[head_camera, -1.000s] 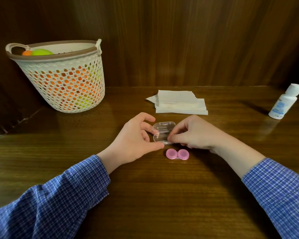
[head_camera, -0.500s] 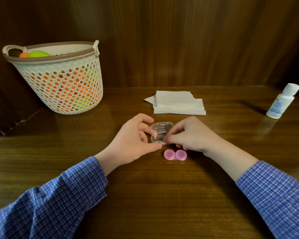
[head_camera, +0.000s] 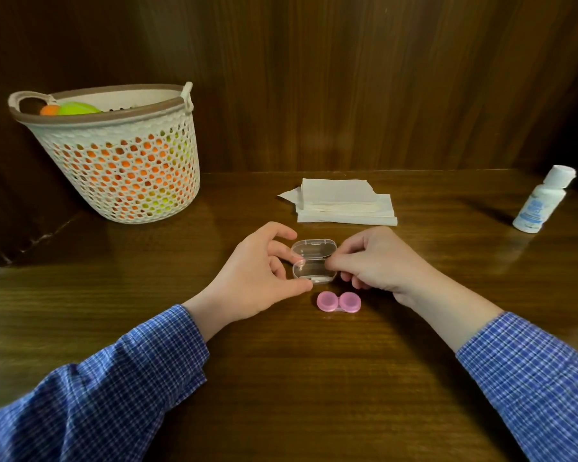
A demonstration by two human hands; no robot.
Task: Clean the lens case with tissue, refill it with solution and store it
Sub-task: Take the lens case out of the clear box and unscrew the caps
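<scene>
A pink lens case [head_camera: 338,302], both caps on, lies flat on the worktop [head_camera: 297,378], just in front of a clear box [head_camera: 313,260] that sits open with its lid hinged back. The left hand [head_camera: 254,278] braces the box's left end, thumb and forefinger closed lightly on its edge. The right hand [head_camera: 377,261] pinches at the box's right side, fingers curled tight; whether they have hold of the wall or of something small inside cannot be told. Neither hand touches the case.

Behind the box lies a stack of tissue [head_camera: 344,205], apparently untouched. Well to the box's right stands a white solution bottle [head_camera: 544,201], cap on. Far to the box's left sits a mesh basket [head_camera: 114,161] with orange and green things inside.

Cleaning has likely not begun: the case looks shut and no tissue is in hand. The risks lie close. The light box could skid or snap shut under uneven finger pressure, and a wrist swinging back could knock the case, which lies just beside both hands, along the slick wood. A hasty reach for the bottle might tip it.
</scene>
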